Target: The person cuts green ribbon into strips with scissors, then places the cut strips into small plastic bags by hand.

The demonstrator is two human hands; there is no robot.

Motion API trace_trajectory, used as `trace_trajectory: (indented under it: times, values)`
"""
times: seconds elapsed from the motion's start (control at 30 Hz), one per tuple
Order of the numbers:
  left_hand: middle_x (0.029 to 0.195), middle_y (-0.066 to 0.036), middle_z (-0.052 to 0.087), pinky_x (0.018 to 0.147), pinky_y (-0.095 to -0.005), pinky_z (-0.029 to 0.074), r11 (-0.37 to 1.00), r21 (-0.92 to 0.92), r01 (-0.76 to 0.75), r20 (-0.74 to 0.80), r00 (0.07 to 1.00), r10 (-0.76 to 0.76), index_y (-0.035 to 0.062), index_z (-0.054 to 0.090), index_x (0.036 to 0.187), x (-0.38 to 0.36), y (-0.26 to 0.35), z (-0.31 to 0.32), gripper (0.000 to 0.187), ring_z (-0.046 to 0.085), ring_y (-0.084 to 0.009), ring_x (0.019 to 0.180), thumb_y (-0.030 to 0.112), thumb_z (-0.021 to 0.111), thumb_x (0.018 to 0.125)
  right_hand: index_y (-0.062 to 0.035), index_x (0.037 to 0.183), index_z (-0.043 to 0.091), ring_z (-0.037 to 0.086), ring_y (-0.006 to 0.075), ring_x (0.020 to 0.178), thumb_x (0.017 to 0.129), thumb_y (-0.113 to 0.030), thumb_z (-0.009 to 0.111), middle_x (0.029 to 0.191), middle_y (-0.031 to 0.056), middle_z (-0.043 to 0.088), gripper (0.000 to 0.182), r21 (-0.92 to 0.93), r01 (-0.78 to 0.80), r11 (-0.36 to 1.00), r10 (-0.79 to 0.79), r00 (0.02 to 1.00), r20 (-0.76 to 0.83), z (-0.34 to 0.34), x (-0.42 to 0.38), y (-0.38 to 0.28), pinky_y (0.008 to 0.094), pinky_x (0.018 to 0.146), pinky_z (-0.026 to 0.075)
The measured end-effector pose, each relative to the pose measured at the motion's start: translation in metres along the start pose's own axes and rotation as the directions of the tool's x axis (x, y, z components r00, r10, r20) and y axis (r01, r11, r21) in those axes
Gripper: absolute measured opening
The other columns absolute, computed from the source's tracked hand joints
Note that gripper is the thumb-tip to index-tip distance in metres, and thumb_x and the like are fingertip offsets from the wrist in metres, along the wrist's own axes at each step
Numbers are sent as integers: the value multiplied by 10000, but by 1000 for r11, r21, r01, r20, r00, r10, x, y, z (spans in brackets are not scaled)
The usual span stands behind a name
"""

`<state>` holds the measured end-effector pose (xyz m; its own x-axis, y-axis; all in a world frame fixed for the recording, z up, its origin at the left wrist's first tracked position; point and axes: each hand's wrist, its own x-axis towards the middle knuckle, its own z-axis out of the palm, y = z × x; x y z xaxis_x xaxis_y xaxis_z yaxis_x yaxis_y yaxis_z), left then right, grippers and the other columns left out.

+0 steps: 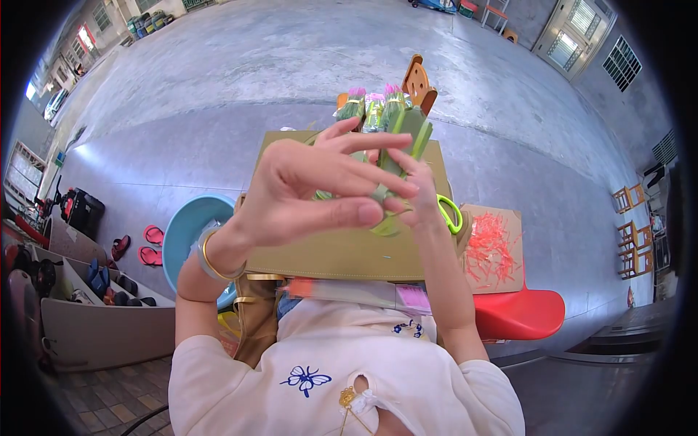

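Note:
A bundle of flat green strips point(419, 138) stands between my hands, over a table with an olive-brown cover point(320, 256). My right hand point(416, 182) grips it from the right, fingers bent round it. Reaching across from the left, my left hand point(313, 182) has its thumb and forefinger at a small pale green piece point(379, 193) on the bundle; its other fingers are stretched out. Lime-green looped handles point(452, 214) lie beside my right wrist. Behind the hands, at the table's far edge, are green bundles with pink tips point(352, 104).
A cardboard sheet point(476, 282) with loose orange-red shreds point(491, 247) rests at the right, by a red plastic seat point(520, 314). A blue basin point(178, 240) stands left. Packets point(349, 291) lie across my lap. A wooden chair back point(418, 81) rises beyond the table.

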<state>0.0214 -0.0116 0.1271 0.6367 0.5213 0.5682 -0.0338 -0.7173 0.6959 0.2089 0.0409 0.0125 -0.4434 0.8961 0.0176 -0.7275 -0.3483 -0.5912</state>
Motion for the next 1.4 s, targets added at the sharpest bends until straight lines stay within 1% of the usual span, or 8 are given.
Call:
trace_trajectory:
  times: [0.17, 0.37, 0.57, 0.67, 0.87, 1.07, 1.17, 1.4]
  values:
    - [986, -146, 660, 981, -378, 351, 946, -293, 138, -269, 938, -220, -17, 677, 960, 24, -45, 17, 206, 423, -311, 1222, 123, 630, 816, -68, 1194, 455, 600, 131, 859, 944, -512, 246, 920, 82, 594, 551, -54, 17, 998, -9, 991, 135, 27, -14, 19, 290, 704, 526]
    - [1095, -163, 617, 730, -248, 482, 891, -320, 323, -412, 799, -438, -5, 666, 1000, 23, -60, 27, 226, 528, -198, 1112, 141, 623, 832, -32, 1106, 505, 605, 160, 736, 814, -706, 303, 847, 97, 593, 762, -155, 108, 982, -61, 958, 280, 42, -21, 12, 272, 610, 522]
    - [1181, -223, 550, 601, -203, 478, 888, -329, 322, -419, 793, -443, -27, 679, 901, 11, -70, 27, 176, 605, -142, 926, 122, 656, 810, -14, 1091, 491, 612, 188, 754, 850, -255, 609, 842, 97, 589, 361, -437, 48, 898, 30, 985, 170, 44, -25, 8, 305, 700, 525]
    - [1182, -231, 545, 628, -219, 486, 881, -367, 298, -364, 826, -431, -21, 621, 777, 5, -70, 18, 140, 609, -146, 913, 111, 660, 808, -2, 1073, 489, 610, 192, 743, 811, -60, 592, 834, 100, 585, 288, -354, -93, 931, 160, 973, 166, 45, -29, 3, 311, 701, 514]
    - [982, -151, 646, 473, -186, 440, 814, -524, 250, -315, 831, -458, 36, 558, 741, 3, -61, 19, 157, 585, -61, 694, 116, 683, 790, 9, 1101, 504, 583, 142, 657, 861, -164, 576, 808, 77, 593, 305, -446, -132, 885, 259, 936, 237, 34, -31, -1, 258, 601, 470]
    - [1077, -197, 609, 484, -180, 462, 806, -507, 304, -303, 813, -497, 19, 542, 833, 1, -52, 22, 127, 630, -182, 910, 125, 608, 855, 28, 1126, 479, 540, 128, 533, 924, -269, 489, 760, 92, 589, 359, -310, -127, 942, 202, 953, 224, 36, -34, 2, 222, 482, 429]
    - [1087, -194, 606, 567, -212, 520, 583, -801, 137, -157, 891, -425, -37, 559, 1026, 0, -50, 16, 242, 627, -198, 935, 159, 567, 885, 29, 1149, 463, 519, 123, 492, 933, -290, 465, 753, 108, 588, 385, -248, -200, 948, 277, 902, 331, 27, -38, -2, 223, 459, 412]
    - [1106, -196, 594, 780, -317, 538, 806, -480, 347, -76, 899, -431, -66, 532, 1151, -5, -54, 6, 368, 635, -214, 910, 197, 553, 893, 19, 1166, 454, 501, 110, 473, 933, -363, 446, 749, 119, 592, 448, -323, -222, 920, 344, 852, 395, 25, -41, -3, 207, 434, 384]
